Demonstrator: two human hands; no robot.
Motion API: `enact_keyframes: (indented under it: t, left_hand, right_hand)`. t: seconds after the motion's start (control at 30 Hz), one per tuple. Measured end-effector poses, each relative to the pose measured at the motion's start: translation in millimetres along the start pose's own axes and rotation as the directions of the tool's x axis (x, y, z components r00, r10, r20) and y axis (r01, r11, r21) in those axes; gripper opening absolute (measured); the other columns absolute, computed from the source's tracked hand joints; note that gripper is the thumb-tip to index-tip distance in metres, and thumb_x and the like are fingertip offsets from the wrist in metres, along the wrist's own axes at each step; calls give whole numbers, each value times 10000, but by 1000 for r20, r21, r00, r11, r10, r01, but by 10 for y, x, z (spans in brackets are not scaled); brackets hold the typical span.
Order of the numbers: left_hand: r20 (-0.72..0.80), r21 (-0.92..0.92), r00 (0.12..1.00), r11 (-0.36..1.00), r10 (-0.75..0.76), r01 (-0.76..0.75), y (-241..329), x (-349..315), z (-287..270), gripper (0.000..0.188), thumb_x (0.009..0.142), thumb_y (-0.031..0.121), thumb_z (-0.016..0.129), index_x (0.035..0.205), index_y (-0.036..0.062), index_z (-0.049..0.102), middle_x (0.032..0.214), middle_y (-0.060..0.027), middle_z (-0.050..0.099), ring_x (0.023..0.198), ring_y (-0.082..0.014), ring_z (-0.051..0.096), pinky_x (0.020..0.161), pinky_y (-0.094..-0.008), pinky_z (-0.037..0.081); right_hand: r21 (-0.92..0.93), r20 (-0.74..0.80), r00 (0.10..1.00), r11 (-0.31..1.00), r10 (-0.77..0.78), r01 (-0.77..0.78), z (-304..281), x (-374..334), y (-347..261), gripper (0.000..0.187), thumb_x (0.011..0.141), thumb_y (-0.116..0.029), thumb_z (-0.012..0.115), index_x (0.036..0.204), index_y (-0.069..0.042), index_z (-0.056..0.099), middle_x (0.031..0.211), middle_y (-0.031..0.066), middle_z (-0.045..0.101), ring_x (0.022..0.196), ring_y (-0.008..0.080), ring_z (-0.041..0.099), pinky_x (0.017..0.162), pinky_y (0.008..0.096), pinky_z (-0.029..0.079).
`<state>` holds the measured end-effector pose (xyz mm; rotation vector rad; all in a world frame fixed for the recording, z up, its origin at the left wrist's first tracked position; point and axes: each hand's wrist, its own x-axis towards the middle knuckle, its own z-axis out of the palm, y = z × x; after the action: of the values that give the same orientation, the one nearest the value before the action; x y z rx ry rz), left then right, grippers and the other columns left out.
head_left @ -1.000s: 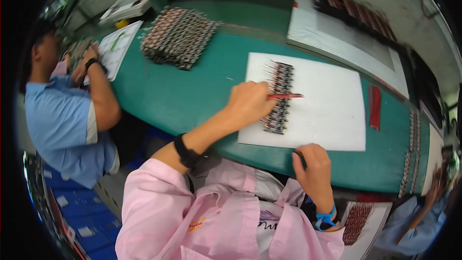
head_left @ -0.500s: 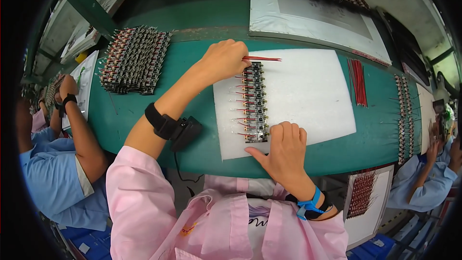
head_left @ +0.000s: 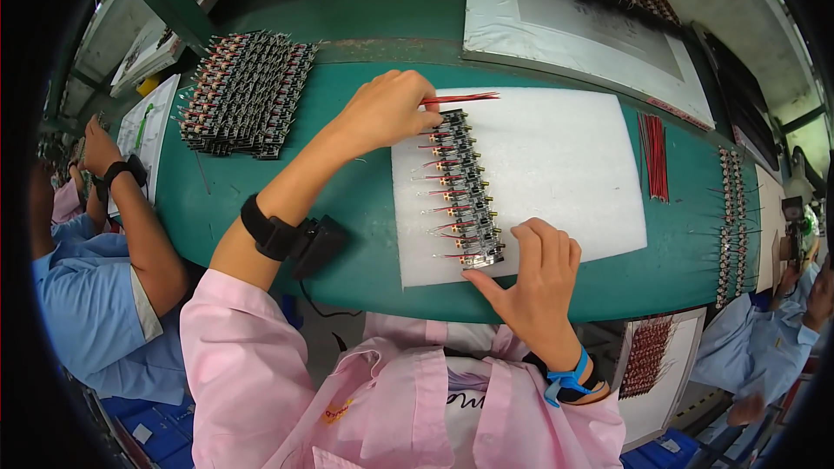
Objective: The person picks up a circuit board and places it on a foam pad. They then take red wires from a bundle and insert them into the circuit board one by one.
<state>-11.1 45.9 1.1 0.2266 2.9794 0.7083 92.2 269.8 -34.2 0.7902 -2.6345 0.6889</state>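
A strip of small black circuit boards [head_left: 473, 200] with short red wires along its left side lies slightly slanted on a white foam sheet [head_left: 565, 165]. My left hand [head_left: 389, 108] is closed around a thin bundle of red wires [head_left: 469, 98], whose ends stick out to the right. Its fingertips are at the strip's far end; whether they also grip the strip is hidden. At the near end, my right hand [head_left: 540, 282] has its thumb at the bottom edge. The other fingers are bent and apart from the thumb, just right of the strip.
Stacked board strips [head_left: 248, 95] stand at the left of the green table [head_left: 365, 260]. Loose red wires [head_left: 653, 156] and narrow component strips [head_left: 731, 226] lie at right. Beside my left wrist is a black device [head_left: 320, 247] with a cable. A co-worker [head_left: 113, 287] works at left.
The strip's near end has swung right, so it now lies slanted. My right hand has shifted right and slightly nearer. My left hand, still holding the red wires, has moved slightly left.
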Motion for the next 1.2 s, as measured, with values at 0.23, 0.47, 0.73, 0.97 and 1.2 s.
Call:
enact_keyframes:
  t: [0.23, 0.47, 0.73, 0.97, 1.2]
  left_hand:
    - [-99, 12, 995, 1000, 18, -17, -28, -134, 105, 208, 700, 181, 593, 790, -5, 615, 660, -170, 572, 596, -284, 546, 549, -345, 410]
    - [-146, -32, 988, 998, 44, -49, -97, -48, 185, 210, 716, 182, 585, 793, -12, 609, 649, -159, 569, 572, -272, 534, 532, -345, 402]
    - [25, -734, 993, 673, -112, 94, -132, -64, 93, 242, 819, 222, 492, 770, -11, 533, 599, -29, 506, 492, -150, 459, 475, -277, 373]
    - [187, -973, 979, -153, -83, 173, 529, -168, 355, 324, 895, 275, 351, 902, -7, 509, 757, -63, 545, 637, -108, 504, 520, -214, 392]
    - [221, -974, 938, 10, 268, 227, 685, -181, 462, 398, 902, 297, 324, 1035, -40, 490, 853, -88, 558, 691, -118, 534, 587, -234, 438]
  right_hand:
    - [-51, -5, 1000, 998, 24, -24, -42, -25, 176, 659, 528, -324, 740, 1023, 6, 455, 1100, 150, 438, 974, 295, 427, 850, 418, 270]
    - [-31, 102, 994, 998, 50, -47, 19, 14, 92, 673, 529, -302, 740, 1054, -6, 442, 1140, 154, 418, 1056, 314, 399, 911, 477, 213]
    - [123, 97, 992, 988, 84, -95, -182, 147, 330, 485, 615, -167, 689, 1026, -10, 483, 1061, 136, 472, 992, 285, 451, 850, 405, 322]
    - [543, 224, 953, 786, 203, -295, -159, 512, 194, 182, 737, -63, 567, 900, 16, 543, 759, 96, 572, 684, 143, 536, 583, 231, 418]
    - [789, 397, 866, 370, 305, -492, -24, 649, 180, 100, 791, -85, 534, 773, 14, 534, 608, 66, 549, 426, 65, 436, 373, 171, 299]
